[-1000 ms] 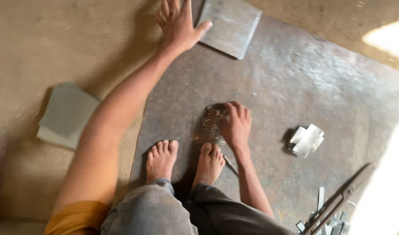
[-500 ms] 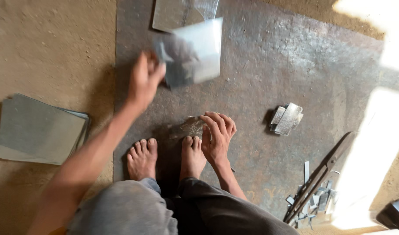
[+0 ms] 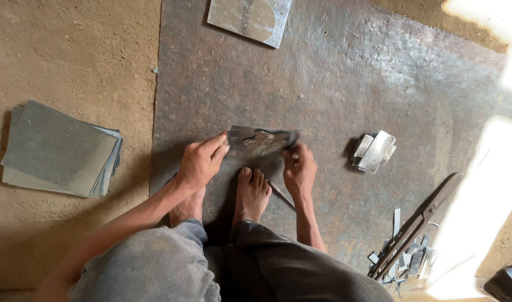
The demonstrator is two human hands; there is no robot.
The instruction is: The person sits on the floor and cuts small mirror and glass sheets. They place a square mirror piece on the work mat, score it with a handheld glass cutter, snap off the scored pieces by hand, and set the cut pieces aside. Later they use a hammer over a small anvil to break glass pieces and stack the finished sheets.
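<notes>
A thin grey metal sheet (image 3: 262,140) is held low over a big rusty steel floor plate (image 3: 345,84), just ahead of my bare feet. My left hand (image 3: 200,162) grips the sheet's left edge and my right hand (image 3: 299,168) grips its right edge. The sheet looks tilted edge-on and slightly blurred. A thin rod-like tool (image 3: 280,194) lies on the plate beside my right foot, under my right wrist.
A stack of grey metal sheets (image 3: 60,150) lies on the dirt floor at left. Another sheet (image 3: 249,18) rests at the plate's far edge. A small pile of cut metal strips (image 3: 373,151) sits at right. Long shears (image 3: 415,223) and offcuts (image 3: 407,260) lie lower right.
My left hand brought a sheet from the far pile down to my feet. My right hand left the floor and took the sheet's other edge.
</notes>
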